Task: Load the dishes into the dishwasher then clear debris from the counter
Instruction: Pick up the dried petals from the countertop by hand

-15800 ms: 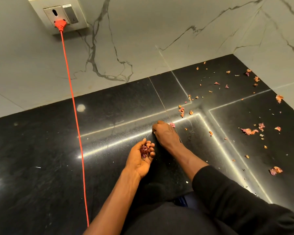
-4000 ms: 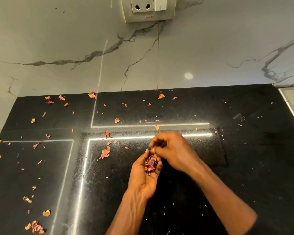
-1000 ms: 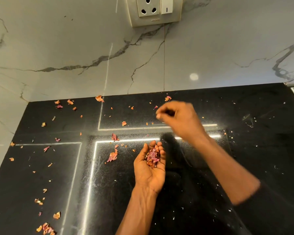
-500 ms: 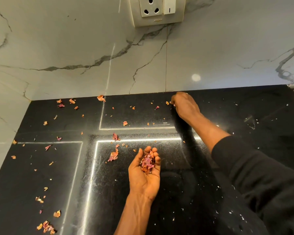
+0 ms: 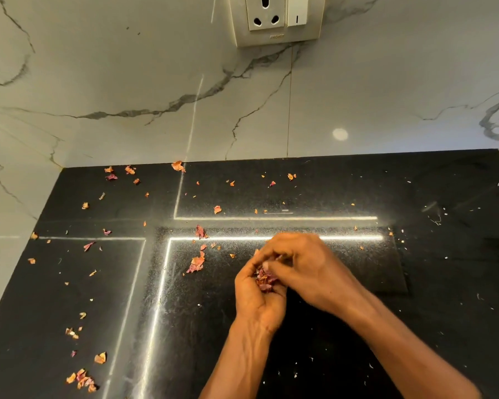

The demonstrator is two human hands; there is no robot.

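Many scraps (image 5: 196,263) litter desk (image 5: 444,283); left grip (image 5: 257,300) cups a pile (image 5: 265,279); right grip (image 5: 306,263) over it, blurred, can't tell state.

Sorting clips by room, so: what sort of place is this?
Probably a kitchen: a polished black stone counter, a marble-look wall with a socket plate, and dry reddish debris strewn on the counter, some cupped in the left hand.

Your surface (image 5: 444,283) is glossy black stone with fine scratches; upper wall (image 5: 127,67) looks smooth veined marble, scattered peels (image 5: 196,264) dry and papery.
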